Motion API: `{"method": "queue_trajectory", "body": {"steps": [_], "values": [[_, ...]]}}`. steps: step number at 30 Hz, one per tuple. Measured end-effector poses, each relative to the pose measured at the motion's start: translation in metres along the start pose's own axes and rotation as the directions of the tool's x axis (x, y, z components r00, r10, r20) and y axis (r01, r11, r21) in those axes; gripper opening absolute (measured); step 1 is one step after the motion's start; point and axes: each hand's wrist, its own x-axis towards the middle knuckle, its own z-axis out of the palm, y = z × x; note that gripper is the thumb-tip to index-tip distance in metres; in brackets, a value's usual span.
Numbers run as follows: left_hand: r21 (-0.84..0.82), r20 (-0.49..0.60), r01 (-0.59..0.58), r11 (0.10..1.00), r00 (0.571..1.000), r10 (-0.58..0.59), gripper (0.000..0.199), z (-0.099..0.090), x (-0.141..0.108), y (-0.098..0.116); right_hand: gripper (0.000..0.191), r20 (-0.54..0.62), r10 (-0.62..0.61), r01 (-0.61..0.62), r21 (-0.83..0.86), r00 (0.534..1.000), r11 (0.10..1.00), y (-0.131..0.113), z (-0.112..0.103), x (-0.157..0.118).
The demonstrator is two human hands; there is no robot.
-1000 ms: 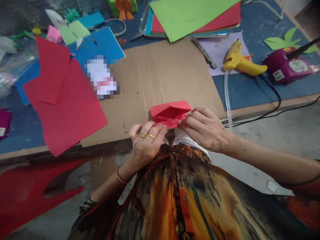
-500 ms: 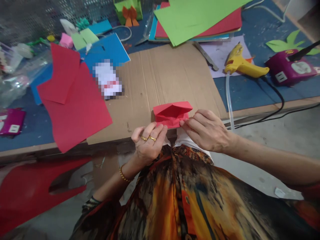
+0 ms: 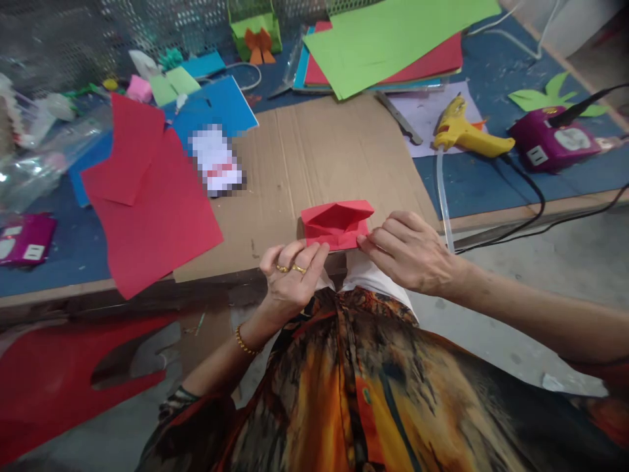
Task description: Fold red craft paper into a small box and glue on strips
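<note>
A folded red paper (image 3: 339, 224) with a gaping pocket-like fold lies at the front edge of the cardboard sheet (image 3: 344, 151). My left hand (image 3: 295, 272), with two gold rings, pinches the paper's near left edge between thumb and fingers. At its near right corner my right hand (image 3: 410, 252) grips the paper with thumb and curled fingers. The undersides of the fingers are hidden. Left of the hands lie a large red paper sheet (image 3: 167, 223) and a smaller red piece (image 3: 125, 154) on top of it.
A yellow glue gun (image 3: 472, 134) with a glue stick and a grey cutter knife (image 3: 399, 118) lie on the right. Green sheets (image 3: 393, 39) top a paper stack at the back. A blurred-out phone-like object (image 3: 216, 160) lies left of centre. A purple box (image 3: 553, 137) stands far right.
My right hand has shifted slightly right along the red paper's near edge. My left hand keeps its hold. The whole view has moved a little.
</note>
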Motion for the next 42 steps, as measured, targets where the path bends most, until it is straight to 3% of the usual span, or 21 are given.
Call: {"method": "queue_trajectory", "body": {"steps": [3,8,13,19,26,31,33,35,37,40,42], "values": [[-0.01,-0.045,0.027,1.0,0.999,-0.028,0.032,0.004,-0.004,0.003,0.036,-0.024,-0.002,0.003,0.045,1.0,0.999,-0.003,0.001,0.0],[-0.025,-0.007,0.065,0.998,0.998,-0.065,0.028,0.007,-0.006,0.005,0.038,-0.011,-0.004,0.006,0.151,1.0,0.988,-0.007,0.004,-0.001],[-0.021,-0.034,0.035,0.999,0.999,-0.036,0.015,0.005,0.0,0.002,0.037,0.001,-0.002,0.002,0.109,1.0,0.994,-0.003,0.002,0.0],[-0.038,-0.006,0.051,0.998,0.999,-0.051,0.033,0.004,-0.001,0.001,0.033,0.022,0.01,-0.011,0.024,1.0,1.0,-0.001,-0.001,0.001],[-0.024,-0.057,0.037,0.999,0.998,-0.038,0.025,0.013,-0.005,0.004,0.034,-0.02,0.025,-0.023,0.099,0.999,0.995,-0.005,0.008,0.0],[-0.081,-0.036,0.051,0.995,0.998,-0.055,0.016,0.0,0.01,-0.003,0.032,0.003,0.042,-0.042,0.009,0.999,0.999,0.0,0.005,0.002],[-0.177,-0.05,0.122,0.977,0.99,-0.133,0.019,-0.008,0.014,-0.01,0.029,-0.002,0.035,-0.035,0.024,0.999,0.999,0.003,0.003,0.002],[-0.286,-0.079,0.264,0.921,0.952,-0.297,0.024,-0.016,0.017,-0.018,0.028,-0.027,0.044,-0.042,0.04,0.999,0.998,0.006,0.001,0.001],[-0.415,-0.062,0.42,0.807,0.872,-0.486,0.026,-0.021,0.017,-0.025,0.024,-0.064,0.061,-0.058,0.051,0.996,0.997,0.009,-0.004,0.001],[-0.654,0.125,0.564,0.504,0.738,-0.663,0.033,-0.021,0.016,-0.026,0.014,-0.13,0.073,-0.065,0.059,0.989,0.996,0.013,-0.018,0.004],[-0.776,0.304,0.579,0.252,0.692,-0.655,0.044,-0.018,0.017,-0.018,0.01,-0.181,0.096,-0.086,0.059,0.979,0.995,0.012,-0.031,0.007]]}}
